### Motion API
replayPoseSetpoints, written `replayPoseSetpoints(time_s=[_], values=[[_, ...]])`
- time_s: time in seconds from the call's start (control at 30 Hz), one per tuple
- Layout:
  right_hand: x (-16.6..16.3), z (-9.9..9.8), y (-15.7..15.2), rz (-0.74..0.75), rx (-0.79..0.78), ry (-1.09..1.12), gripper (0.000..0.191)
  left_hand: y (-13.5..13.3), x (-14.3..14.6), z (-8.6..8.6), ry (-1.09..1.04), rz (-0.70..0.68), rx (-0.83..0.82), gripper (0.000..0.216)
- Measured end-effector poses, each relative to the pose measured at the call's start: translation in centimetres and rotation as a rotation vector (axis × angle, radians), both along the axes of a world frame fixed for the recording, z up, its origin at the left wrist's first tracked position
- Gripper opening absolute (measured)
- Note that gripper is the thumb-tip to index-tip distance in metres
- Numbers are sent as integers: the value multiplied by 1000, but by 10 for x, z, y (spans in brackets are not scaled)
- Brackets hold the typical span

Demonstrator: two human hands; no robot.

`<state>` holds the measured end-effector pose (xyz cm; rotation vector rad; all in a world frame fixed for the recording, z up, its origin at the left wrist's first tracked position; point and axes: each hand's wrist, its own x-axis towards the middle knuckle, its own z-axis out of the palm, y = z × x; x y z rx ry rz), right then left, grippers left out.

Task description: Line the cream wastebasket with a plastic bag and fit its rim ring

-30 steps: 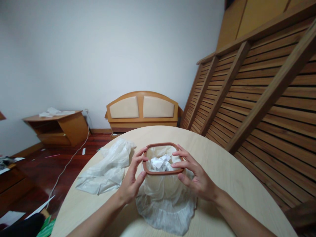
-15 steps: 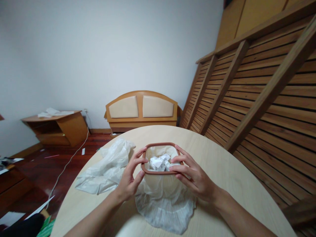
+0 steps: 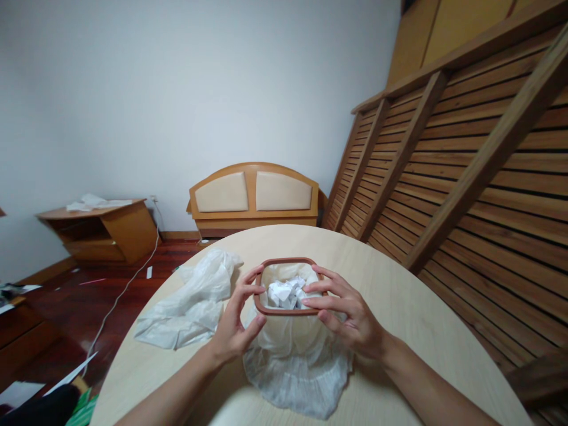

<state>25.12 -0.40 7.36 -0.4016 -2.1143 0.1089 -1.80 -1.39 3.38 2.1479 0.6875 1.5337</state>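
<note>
A small trash bin with a brown rounded-rectangular rim [image 3: 290,312] stands on the table, lined with a thin whitish plastic bag [image 3: 302,378]. The bag hangs out below the rim and spreads over the tabletop toward me. Crumpled white paper [image 3: 286,293] lies inside. My left hand [image 3: 239,316] grips the rim's left side, fingers over the edge and thumb at the near left corner. On the right side my right hand [image 3: 346,310] holds the rim, fingertips reaching inside and thumb at the near edge. Most of the bin's body is hidden by the bag.
Another crumpled plastic bag [image 3: 190,307] lies on the round table [image 3: 421,355], left of the bin. A slatted wooden panel [image 3: 488,207] leans close on the right. Beyond the table stand a headboard [image 3: 252,195] and a low cabinet [image 3: 124,236]. A white cable crosses the floor.
My left thumb has shifted slightly right and down along the near corner of the rim. The near edge of the rim sits a touch lower; both hands stay on it.
</note>
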Motion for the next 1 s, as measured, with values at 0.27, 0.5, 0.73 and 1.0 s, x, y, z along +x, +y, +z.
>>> replayPoseSetpoints(time_s=[0.27,0.5,0.73,1.0], values=[[-1,-7,1,-12,-166,51,18,-1,2,-2,47,27,58,30],[9,-27,17,-249,-300,74,45,13,16,8,108,170,34,14],[25,-71,48,-568,-486,60,68,104,32,26,212,401,-16,15],[38,-91,56,-639,-666,-305,71,186,-10,38,218,712,-104,14]])
